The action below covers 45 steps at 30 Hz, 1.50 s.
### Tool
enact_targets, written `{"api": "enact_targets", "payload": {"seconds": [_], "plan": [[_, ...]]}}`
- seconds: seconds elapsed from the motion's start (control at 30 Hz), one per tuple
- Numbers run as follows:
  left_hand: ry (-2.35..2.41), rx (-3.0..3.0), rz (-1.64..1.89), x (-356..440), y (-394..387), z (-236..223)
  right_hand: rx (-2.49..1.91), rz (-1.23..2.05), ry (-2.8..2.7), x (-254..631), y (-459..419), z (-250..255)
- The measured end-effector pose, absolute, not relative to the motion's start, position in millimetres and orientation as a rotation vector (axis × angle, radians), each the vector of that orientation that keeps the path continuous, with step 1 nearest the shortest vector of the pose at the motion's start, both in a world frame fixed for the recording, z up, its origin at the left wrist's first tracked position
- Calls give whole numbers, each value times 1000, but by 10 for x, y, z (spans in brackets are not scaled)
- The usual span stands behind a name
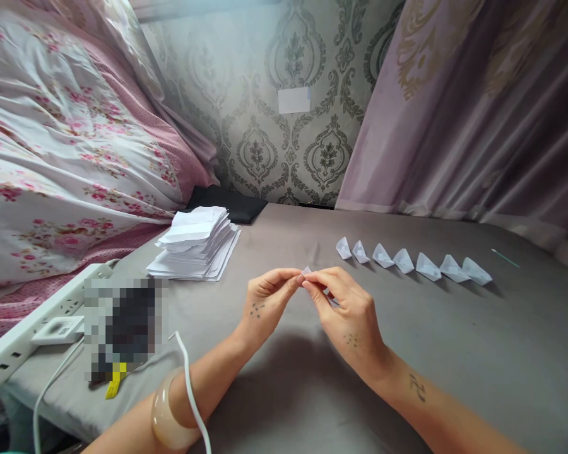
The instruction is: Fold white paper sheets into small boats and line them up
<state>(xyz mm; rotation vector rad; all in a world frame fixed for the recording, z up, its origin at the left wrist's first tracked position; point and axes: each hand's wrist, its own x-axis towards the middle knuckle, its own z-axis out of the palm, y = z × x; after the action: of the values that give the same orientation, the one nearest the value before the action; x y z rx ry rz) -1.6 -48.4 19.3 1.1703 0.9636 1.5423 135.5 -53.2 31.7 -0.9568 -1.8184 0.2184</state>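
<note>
My left hand [269,296] and my right hand [344,302] meet in the middle of the view, above the grey surface. Both pinch a small folded piece of white paper [307,271] between thumbs and forefingers. Only its pointed tip shows above the fingers; the rest is mostly hidden behind them. To the right stands a slanting row of several folded white paper boats [404,260], set side by side. On the left lies a tall, uneven stack of white paper sheets [196,243].
A white power strip [33,315] with a plugged-in charger [59,329] runs along the left edge. A white cable [189,378] crosses my left forearm. Behind the stack lies a flat black item [236,205]. A thin stick [505,258] lies far right; curtains [435,126] hang behind.
</note>
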Motion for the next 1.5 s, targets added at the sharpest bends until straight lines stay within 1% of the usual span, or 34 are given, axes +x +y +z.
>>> {"api": "enact_targets", "payload": {"seconds": [0.27, 0.5, 0.63, 0.87, 1.03, 1.17, 1.3, 1.4, 1.5], "plan": [[949, 1259, 1538, -28, -483, 169, -1001, 178, -1830, 1347, -557, 341], [997, 1318, 1510, -28, -493, 158, -1090, 215, -1845, 1325, -569, 336], [1000, 1259, 1456, -23, -503, 183, -1120, 271, -1812, 1320, -559, 318], [862, 1040, 1348, -22, -498, 193, -1101, 317, -1762, 1311, -550, 314], [959, 1028, 1384, -18, -502, 188, -1107, 363, -1758, 1288, -557, 295], [1079, 1110, 1469, 6, -519, 193, -1232, 469, -1723, 1275, -545, 281], [1062, 1089, 1517, 1, -504, 210, -1250, 679, -1696, 1267, -528, 290], [1024, 1023, 1453, -30, -476, 222, -1278, 792, -1655, 1274, -513, 298], [964, 997, 1360, -55, -453, 221, -1332, 797, -1615, 1291, -494, 297]]}}
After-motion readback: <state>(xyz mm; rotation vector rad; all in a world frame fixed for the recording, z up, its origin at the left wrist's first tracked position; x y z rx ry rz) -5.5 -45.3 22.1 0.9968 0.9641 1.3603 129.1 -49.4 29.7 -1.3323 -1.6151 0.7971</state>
